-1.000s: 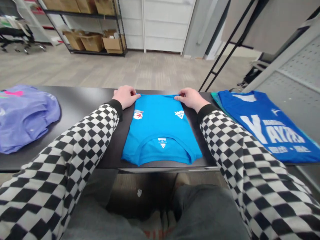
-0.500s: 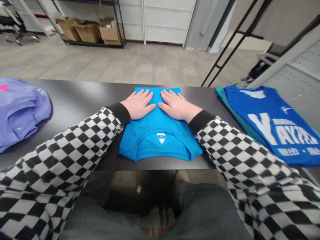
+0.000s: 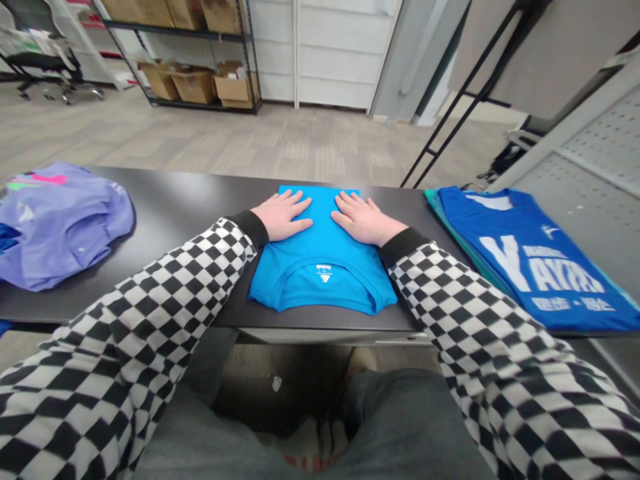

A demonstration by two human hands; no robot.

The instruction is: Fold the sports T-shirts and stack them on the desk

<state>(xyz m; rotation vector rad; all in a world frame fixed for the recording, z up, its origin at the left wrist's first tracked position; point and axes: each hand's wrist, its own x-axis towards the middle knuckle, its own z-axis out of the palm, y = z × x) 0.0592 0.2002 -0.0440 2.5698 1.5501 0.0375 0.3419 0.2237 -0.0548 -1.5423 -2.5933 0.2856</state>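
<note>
A bright blue T-shirt (image 3: 320, 250) lies folded into a narrow shape on the dark table (image 3: 200, 200), its collar with a white printed label toward me. My left hand (image 3: 281, 215) rests flat on the shirt's left side near the far end, fingers spread. On the right side, my right hand (image 3: 367, 219) presses flat in the same way, its fingers apart. Between the two thumbs shows a strip of smooth blue fabric. Neither hand grips the cloth.
At the right, a stack of folded shirts has a royal blue shirt (image 3: 540, 260) with white lettering on top. A crumpled purple shirt (image 3: 75, 220) lies at the left. Beyond the table stand a shelf with cardboard boxes (image 3: 195, 85), an office chair (image 3: 47, 60) and a black metal frame (image 3: 450, 110).
The camera view has tilted up and shifted slightly left, showing more of the purple shirt and shelf. Both hands remain flat on the blue T-shirt, a little farther apart.
</note>
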